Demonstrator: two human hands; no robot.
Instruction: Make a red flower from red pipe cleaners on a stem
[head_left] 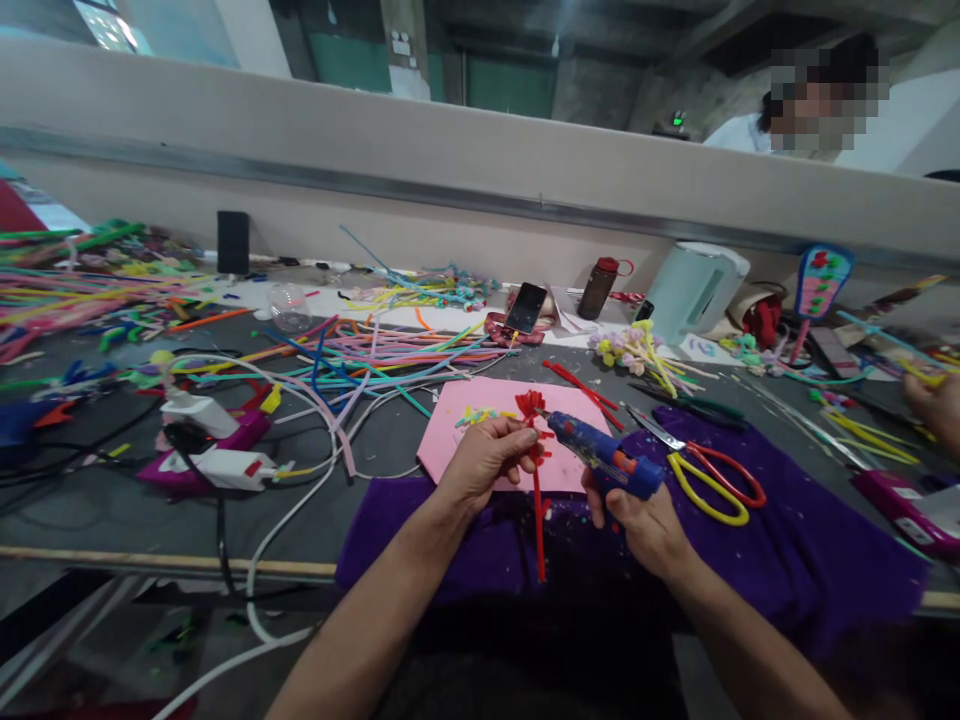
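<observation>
My left hand (484, 460) grips a red pipe-cleaner flower (532, 408) near its head, and its long red stem (538, 530) hangs down toward me. My right hand (651, 520) holds a blue glue gun (600, 452) whose nozzle points left and touches the flower just under the petals. Both hands hover over a pink foam sheet (450, 440) and a purple cloth (787, 540) spread on the grey table (97, 510).
Scissors with yellow and red handles (709, 478) lie right of the glue gun. Loose pipe cleaners (375, 350) cover the middle and left. Plugs and white cables (217, 450) sit left. A phone (525, 307), brown bottle (600, 287) and kettle (694, 290) stand behind. Another person's hand (934, 405) is far right.
</observation>
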